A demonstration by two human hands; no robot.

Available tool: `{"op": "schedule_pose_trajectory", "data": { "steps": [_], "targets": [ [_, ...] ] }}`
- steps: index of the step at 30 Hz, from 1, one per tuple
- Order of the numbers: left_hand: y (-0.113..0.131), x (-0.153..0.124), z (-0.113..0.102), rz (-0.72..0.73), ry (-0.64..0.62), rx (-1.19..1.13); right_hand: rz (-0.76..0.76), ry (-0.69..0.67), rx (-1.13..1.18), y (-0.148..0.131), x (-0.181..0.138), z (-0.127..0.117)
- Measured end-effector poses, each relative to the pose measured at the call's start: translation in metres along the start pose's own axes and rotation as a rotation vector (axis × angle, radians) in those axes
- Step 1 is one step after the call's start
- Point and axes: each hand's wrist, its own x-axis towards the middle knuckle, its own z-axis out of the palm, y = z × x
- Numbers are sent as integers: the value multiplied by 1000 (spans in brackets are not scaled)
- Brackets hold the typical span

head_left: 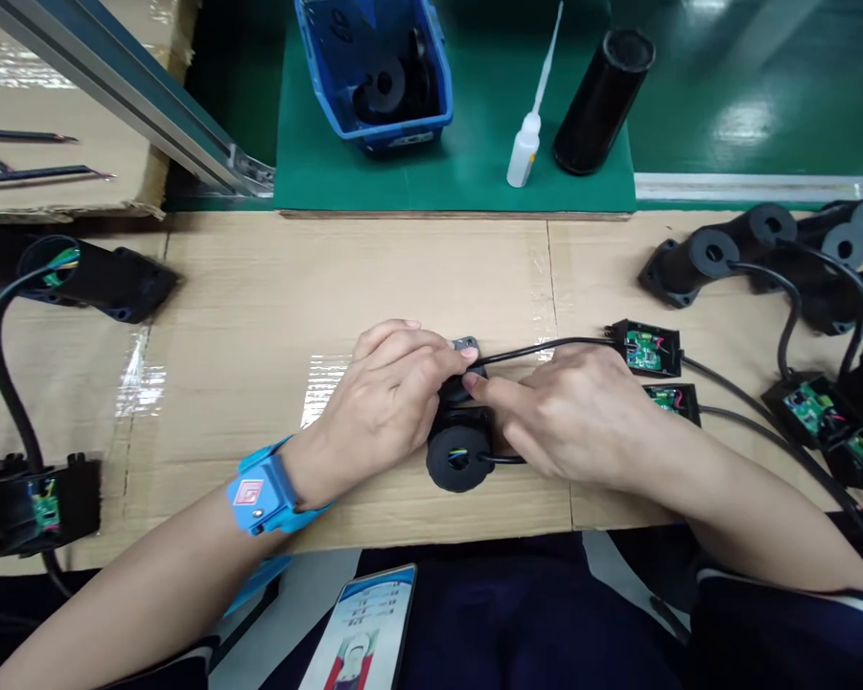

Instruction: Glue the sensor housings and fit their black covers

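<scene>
My left hand (395, 393), with a blue wrist strap (265, 494) at its wrist, is closed around a small black part (454, 388) that my fingers mostly hide. A black cable (539, 350) leads from this part to a small open black box with a green circuit board (647, 348). My right hand (571, 412) is closed, its fingertips pinched at the same part where the cable meets it. Just below the fingers lies a round black cap (458, 458) with coloured wires in its centre hole and a cable running under my right hand.
A blue bin (395, 129) of black round parts, a white dropper bottle (524, 149) and a black cylinder (604, 101) stand at the back. Black tubes with wires (101, 278) lie left. Capped tubes (697, 261) and cabled boards (812, 412) crowd the right.
</scene>
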Motion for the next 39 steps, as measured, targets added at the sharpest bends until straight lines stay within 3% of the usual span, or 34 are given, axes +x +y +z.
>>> {"op": "schedule_pose_trajectory", "data": {
  "steps": [4, 11, 20, 30, 39],
  "targets": [
    [5, -3, -3, -18, -36, 21, 34, 4, 22, -1, 2, -1],
    [8, -3, 5, -74, 5, 59, 63, 75, 114, -4, -2, 2],
    [12, -3, -1, -163, -76, 9, -87, 199, 347, -8, -25, 14],
    [5, -2, 2, -289, -41, -169, -41, 219, 242, -15, -31, 23],
    [1, -5, 6, -254, -24, -149, -53, 306, 273, -11, -34, 17]
  ]
}}
